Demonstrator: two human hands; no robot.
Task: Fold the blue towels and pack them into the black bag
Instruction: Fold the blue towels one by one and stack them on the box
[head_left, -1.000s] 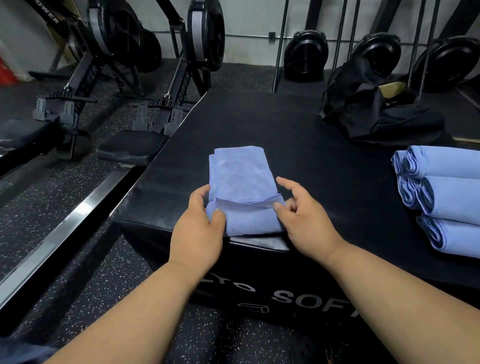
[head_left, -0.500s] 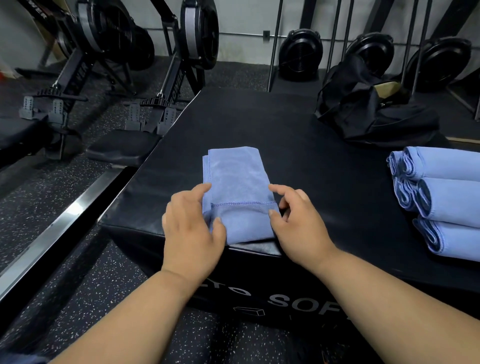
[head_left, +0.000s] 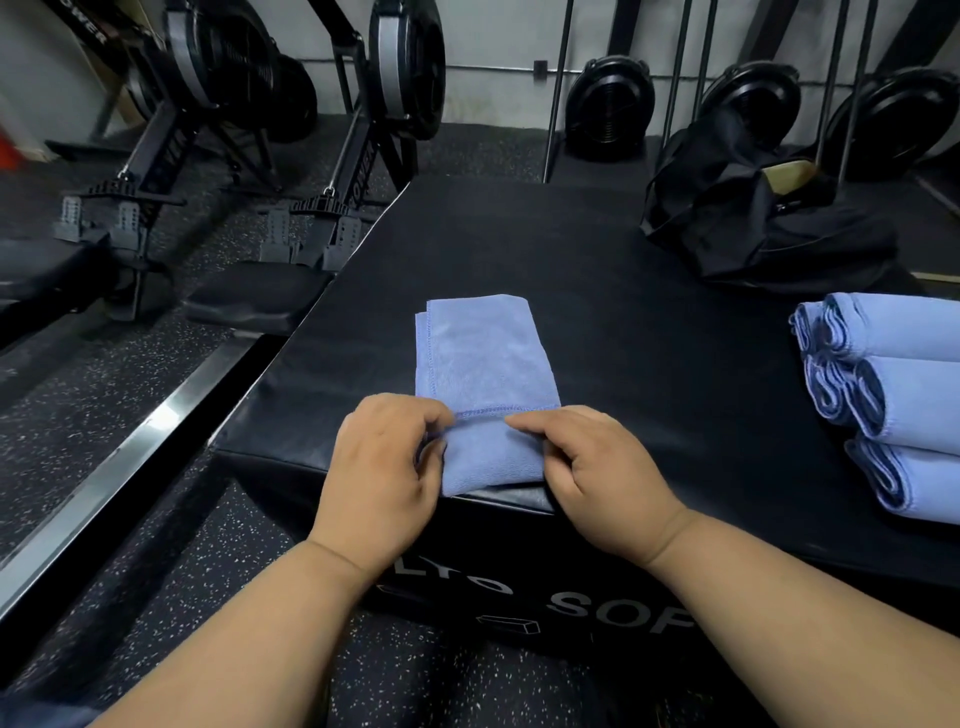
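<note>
A blue towel (head_left: 483, 358) lies folded into a narrow strip on the black soft box (head_left: 623, 332), near its front edge. The towel's near end is turned over onto itself. My left hand (head_left: 387, 467) grips that turned end from the left, and my right hand (head_left: 597, 467) pinches it from the right, fingers on the stitched hem. A stack of rolled blue towels (head_left: 893, 395) sits at the box's right side. The black bag (head_left: 753, 218) slumps at the far right of the box, its top partly open.
Rowing machines (head_left: 332, 156) stand on the speckled rubber floor (head_left: 119, 395) to the left, one rail running along the box's left edge. Black fan units (head_left: 608, 109) and upright metal bars line the far wall.
Both hands have closed in over the towel's near end and rolled it farther over itself. The fold has moved a little away from me.
</note>
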